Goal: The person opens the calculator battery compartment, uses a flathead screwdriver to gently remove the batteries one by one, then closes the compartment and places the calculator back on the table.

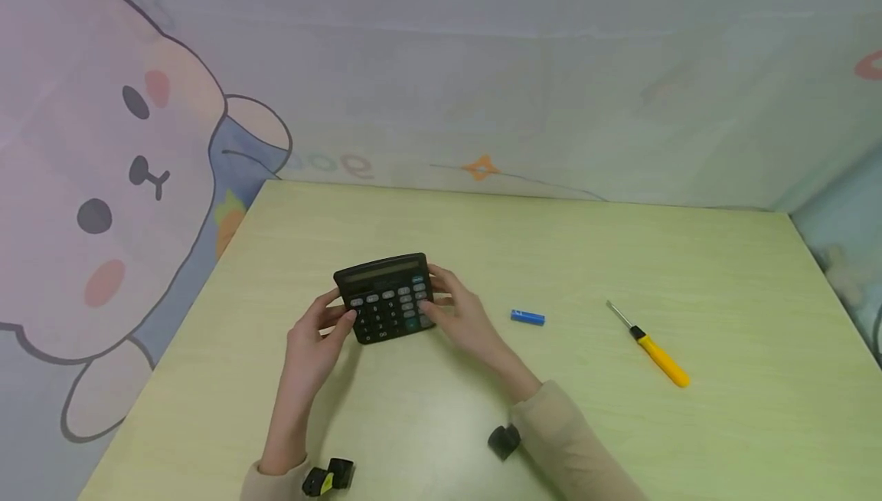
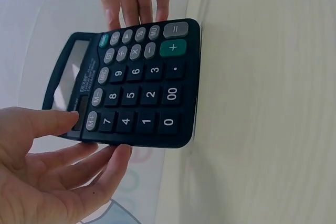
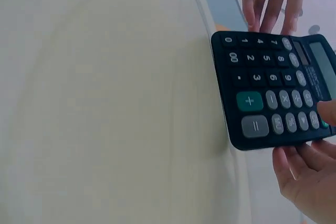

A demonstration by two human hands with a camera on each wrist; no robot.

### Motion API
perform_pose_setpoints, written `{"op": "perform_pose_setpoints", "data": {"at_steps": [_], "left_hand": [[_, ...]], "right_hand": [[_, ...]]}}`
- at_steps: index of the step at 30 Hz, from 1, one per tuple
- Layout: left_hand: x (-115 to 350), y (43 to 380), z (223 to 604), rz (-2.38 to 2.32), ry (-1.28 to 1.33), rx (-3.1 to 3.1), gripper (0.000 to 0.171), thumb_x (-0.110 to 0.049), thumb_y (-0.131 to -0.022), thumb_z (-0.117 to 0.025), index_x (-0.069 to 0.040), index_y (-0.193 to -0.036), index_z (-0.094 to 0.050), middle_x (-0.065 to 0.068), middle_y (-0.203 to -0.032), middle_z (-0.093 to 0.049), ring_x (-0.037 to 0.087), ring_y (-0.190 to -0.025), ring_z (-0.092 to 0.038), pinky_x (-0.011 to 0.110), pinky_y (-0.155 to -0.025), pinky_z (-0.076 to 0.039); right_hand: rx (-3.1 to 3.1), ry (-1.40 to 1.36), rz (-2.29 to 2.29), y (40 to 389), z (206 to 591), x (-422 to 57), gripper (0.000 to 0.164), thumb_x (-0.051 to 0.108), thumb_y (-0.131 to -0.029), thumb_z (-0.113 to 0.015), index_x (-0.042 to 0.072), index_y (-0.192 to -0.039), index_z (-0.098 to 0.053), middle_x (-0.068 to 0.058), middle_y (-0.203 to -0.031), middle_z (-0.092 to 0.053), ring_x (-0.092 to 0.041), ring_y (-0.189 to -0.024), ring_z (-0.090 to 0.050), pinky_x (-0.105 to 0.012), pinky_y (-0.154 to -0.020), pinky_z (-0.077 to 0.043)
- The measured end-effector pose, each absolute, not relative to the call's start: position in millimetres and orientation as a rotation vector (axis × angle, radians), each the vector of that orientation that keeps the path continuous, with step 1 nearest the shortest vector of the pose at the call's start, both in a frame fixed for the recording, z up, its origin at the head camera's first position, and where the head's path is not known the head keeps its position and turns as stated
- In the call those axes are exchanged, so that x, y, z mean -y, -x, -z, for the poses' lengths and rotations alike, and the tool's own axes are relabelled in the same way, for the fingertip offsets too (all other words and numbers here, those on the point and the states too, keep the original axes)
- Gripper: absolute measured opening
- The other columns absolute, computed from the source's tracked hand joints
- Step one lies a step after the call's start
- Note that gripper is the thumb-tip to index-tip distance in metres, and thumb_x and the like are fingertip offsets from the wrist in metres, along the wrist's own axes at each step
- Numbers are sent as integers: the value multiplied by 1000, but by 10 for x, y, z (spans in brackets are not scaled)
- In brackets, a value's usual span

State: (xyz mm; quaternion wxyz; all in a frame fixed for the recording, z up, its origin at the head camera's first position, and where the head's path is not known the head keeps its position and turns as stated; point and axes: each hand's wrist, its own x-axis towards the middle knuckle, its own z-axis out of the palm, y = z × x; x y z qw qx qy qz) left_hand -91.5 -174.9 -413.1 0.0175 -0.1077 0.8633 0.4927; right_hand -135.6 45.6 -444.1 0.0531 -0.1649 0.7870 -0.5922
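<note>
A black calculator [image 1: 386,298] with grey, black and green keys is held up in both hands, its key side facing me. My left hand [image 1: 315,344] grips its left edge, thumb on the front and fingers behind. On the opposite edge my right hand [image 1: 463,315] holds it the same way. The left wrist view shows the calculator [image 2: 139,85] tilted, with the left thumb near the small solar strip. In the right wrist view the right hand [image 3: 310,179] has its fingers along the calculator's edge; its back is hidden.
A blue battery [image 1: 527,318] lies on the light wooden table [image 1: 441,432] to the right of the hands. Farther right is a screwdriver [image 1: 649,345] with a yellow handle. A printed cloth [image 1: 517,64] hangs behind the table's far edge.
</note>
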Motion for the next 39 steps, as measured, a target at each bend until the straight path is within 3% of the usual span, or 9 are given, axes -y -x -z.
{"op": "perform_pose_setpoints", "data": {"at_steps": [7, 14, 21, 29, 39], "left_hand": [[1717, 930, 4122, -1500, 369, -2652, 47, -25, -97, -55, -13, -142, -46, 15, -134, -58, 32, -116, -58, 46, -94, -48], [1665, 961, 4150, -1507, 373, -2671, 49, -22, -96, -55, -4, -141, -46, 14, -132, -50, 32, -117, -56, 45, -95, -48], [1629, 991, 4188, -1518, 387, -2680, 49, -15, -95, -55, 0, -141, -46, 17, -129, -50, 33, -119, -55, 46, -97, -48], [1592, 1004, 4245, -1604, 420, -2620, 51, -4, -93, -52, 3, -142, -41, 19, -129, -49, 33, -121, -52, 46, -102, -45], [1592, 972, 4256, -1644, 458, -2535, 51, -4, -95, -50, 1, -144, -38, 19, -135, -49, 33, -127, -46, 45, -108, -41]], "right_hand": [[-2323, 389, 1844, 1331, 4487, -389, 61, 10, -94, -57, 13, -149, -32, -19, -140, -52, -38, -120, -55, -51, -101, -45], [-2283, 336, 1843, 1317, 4479, -362, 61, 10, -94, -56, 12, -149, -32, -19, -140, -51, -39, -122, -55, -50, -101, -46], [-2222, 298, 1846, 1336, 4506, -367, 60, 10, -95, -54, 10, -150, -30, -22, -142, -46, -41, -113, -61, -41, -86, -56], [-2208, 235, 1827, 1366, 4512, -363, 60, 11, -94, -54, 6, -149, -30, -23, -143, -43, -40, -112, -62, -37, -82, -57], [-2359, 185, 1731, 1400, 4526, -342, 59, 10, -93, -56, -4, -146, -33, -22, -122, -47, -30, -107, -58, -37, -97, -50]]}}
